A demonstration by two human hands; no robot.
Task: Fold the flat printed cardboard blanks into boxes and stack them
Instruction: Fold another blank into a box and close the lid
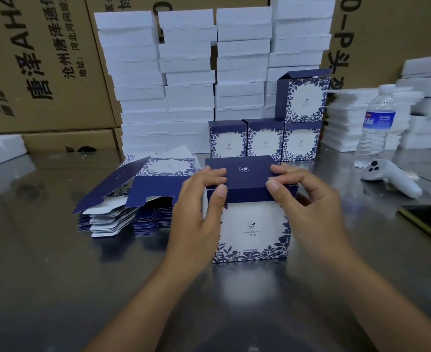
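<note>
I see the box (254, 229) standing upright on the near middle of the shiny metal table (57, 275). Its front is white with blue leaves. Its dark blue lid (245, 171) is folded down on top, so I cannot see inside.

The left hand (196, 207) pinches the lid's left front edge, fingers on top and thumb on the front. The right hand (308, 199) pinches the right front edge the same way.

Just left of the box lies a pile of flat blanks (138, 199), and the top one is partly lifted. Right behind the box stands a row of three done boxes (265, 141). A fourth box (306, 100) sits on the one at the right end, with its top flap open.

Far behind them are tall stacks of white foam trays (189, 72), and more white stacks (349, 118) sit at the right. A clear water bottle (377, 123) stands at the right. A white controller (392, 179) lies in front of it, and a dark phone (430, 222) lies at the right edge. Big brown cartons (44, 59) with black writing fill the back.
</note>
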